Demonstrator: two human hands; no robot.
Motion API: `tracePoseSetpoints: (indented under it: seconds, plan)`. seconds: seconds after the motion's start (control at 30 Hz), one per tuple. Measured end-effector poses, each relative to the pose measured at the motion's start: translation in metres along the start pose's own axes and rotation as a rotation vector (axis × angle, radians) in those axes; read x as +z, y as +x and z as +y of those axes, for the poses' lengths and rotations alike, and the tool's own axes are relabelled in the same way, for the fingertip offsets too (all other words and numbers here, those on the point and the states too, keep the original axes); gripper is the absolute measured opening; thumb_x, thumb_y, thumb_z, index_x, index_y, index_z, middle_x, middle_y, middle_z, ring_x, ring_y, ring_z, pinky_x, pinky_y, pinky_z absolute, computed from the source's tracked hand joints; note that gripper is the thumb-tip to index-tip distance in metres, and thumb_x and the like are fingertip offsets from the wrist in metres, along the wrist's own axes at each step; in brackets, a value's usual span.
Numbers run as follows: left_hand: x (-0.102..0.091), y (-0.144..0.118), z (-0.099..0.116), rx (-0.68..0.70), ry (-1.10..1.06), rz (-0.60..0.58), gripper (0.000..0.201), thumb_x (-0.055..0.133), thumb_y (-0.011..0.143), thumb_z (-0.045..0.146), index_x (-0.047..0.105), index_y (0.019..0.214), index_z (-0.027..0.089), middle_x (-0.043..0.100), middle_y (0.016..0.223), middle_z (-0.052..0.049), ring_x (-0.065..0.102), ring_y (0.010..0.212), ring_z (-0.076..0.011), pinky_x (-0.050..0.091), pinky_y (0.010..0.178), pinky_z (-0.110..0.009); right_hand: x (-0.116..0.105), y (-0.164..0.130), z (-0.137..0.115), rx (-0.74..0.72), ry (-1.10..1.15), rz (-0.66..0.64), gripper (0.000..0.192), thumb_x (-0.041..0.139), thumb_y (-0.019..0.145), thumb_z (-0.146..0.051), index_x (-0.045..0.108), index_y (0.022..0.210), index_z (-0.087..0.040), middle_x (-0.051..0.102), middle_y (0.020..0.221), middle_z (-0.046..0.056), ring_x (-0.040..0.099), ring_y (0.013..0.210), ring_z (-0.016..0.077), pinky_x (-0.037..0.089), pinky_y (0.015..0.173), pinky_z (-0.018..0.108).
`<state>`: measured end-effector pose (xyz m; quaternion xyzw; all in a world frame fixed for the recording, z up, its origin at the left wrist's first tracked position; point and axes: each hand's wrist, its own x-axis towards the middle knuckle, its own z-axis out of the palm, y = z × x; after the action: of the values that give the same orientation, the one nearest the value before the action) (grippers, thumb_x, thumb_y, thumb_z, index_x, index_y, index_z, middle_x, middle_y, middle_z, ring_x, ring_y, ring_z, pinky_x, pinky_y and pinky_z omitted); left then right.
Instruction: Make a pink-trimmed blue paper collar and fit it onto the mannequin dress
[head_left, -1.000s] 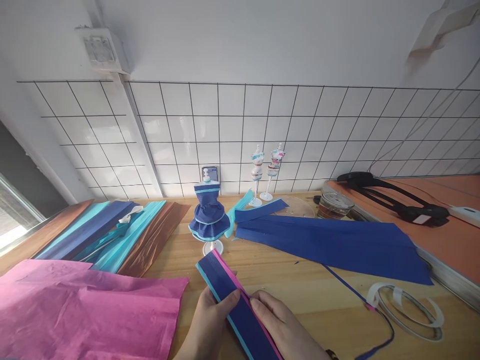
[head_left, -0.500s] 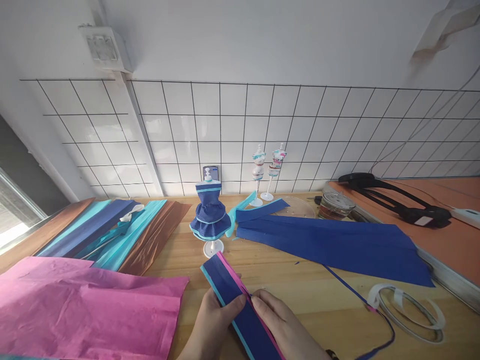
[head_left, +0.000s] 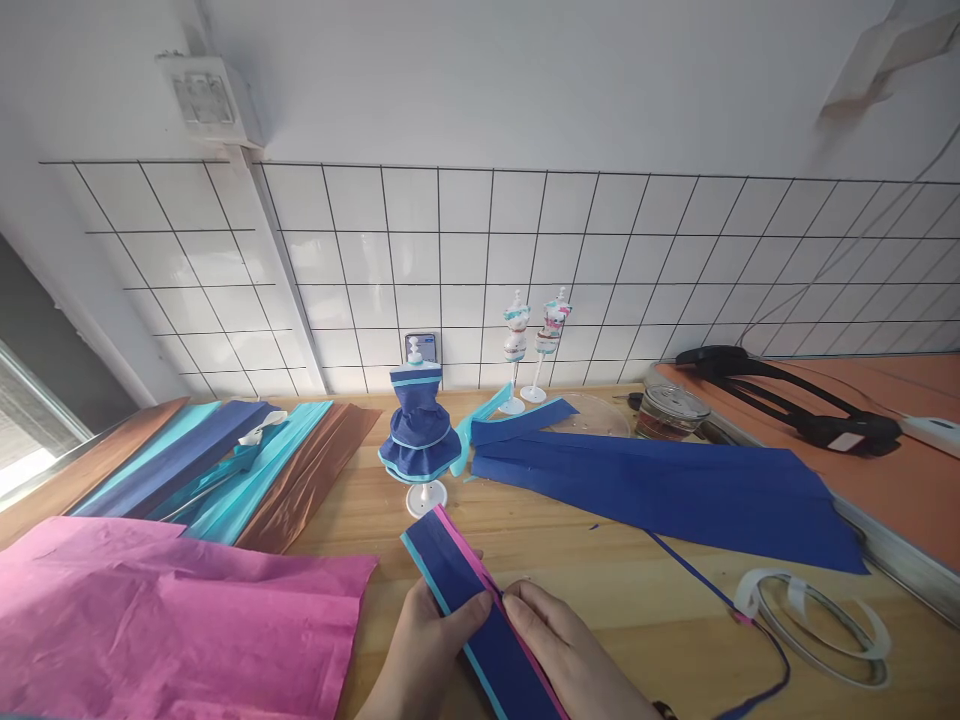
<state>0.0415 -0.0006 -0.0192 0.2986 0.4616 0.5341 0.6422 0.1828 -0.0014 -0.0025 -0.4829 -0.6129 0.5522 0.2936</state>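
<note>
Between my hands lies a long navy paper strip [head_left: 444, 548] with a light blue border along its left edge and a pink one along its right. My left hand [head_left: 439, 630] is closed on the strip, thumb on top and fingers underneath. At the pink edge my right hand [head_left: 551, 630] pinches the border with thumb and fingertips. Just beyond the strip stands a small white dress form [head_left: 415, 352] wearing a navy dress [head_left: 417, 430] with light blue trim. The lower end of the strip runs out of view.
Pink paper [head_left: 187, 620] covers the left front, with blue and brown sheets [head_left: 307, 480] behind. On the right are a large navy sheet [head_left: 675, 490], a tape roll [head_left: 817, 625] and a glass jar [head_left: 671, 410]. Two more dress forms [head_left: 516, 335] stand by the tiled wall.
Almost nothing differs. Both hands keep the same hold on the strip, and the view has shifted very slightly.
</note>
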Motion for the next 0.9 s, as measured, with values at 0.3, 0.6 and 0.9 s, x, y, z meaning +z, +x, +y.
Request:
tracePoseSetpoints:
  seconds: [0.3,0.6,0.9]
  plan:
    - [-0.0024,0.003,0.0001,0.007,-0.058,0.073,0.03,0.078,0.052,0.033,0.065,0.069,0.013,0.065,0.063,-0.003,0.059,0.06,-0.0168,0.047,0.061,-0.028,-0.0009,-0.0002,-0.0013,0.011,-0.005,-0.012,0.03,0.035,0.088,-0.044,0.049,0.075,-0.021,0.055,0.074,0.0,0.054,0.077,0.0165,0.042,0.075,0.026]
    - [0.0033,0.0,0.0006,0.039,-0.033,0.032,0.03,0.079,0.051,0.03,0.069,0.074,0.013,0.065,0.059,-0.001,0.06,0.058,-0.0167,0.048,0.062,-0.028,0.0004,-0.0006,-0.0071,0.009,-0.011,-0.007,0.03,0.034,0.086,-0.043,0.05,0.075,-0.02,0.055,0.074,0.002,0.053,0.075,0.0174,0.042,0.074,0.027]
    - [0.0031,-0.0001,0.0,0.038,-0.042,0.006,0.032,0.079,0.051,0.032,0.069,0.075,0.013,0.066,0.061,-0.002,0.061,0.058,-0.0172,0.048,0.06,-0.027,0.0002,-0.0007,-0.0023,0.005,0.011,-0.012,0.031,0.035,0.087,-0.044,0.051,0.075,-0.02,0.056,0.075,0.001,0.054,0.076,0.0169,0.042,0.073,0.026]
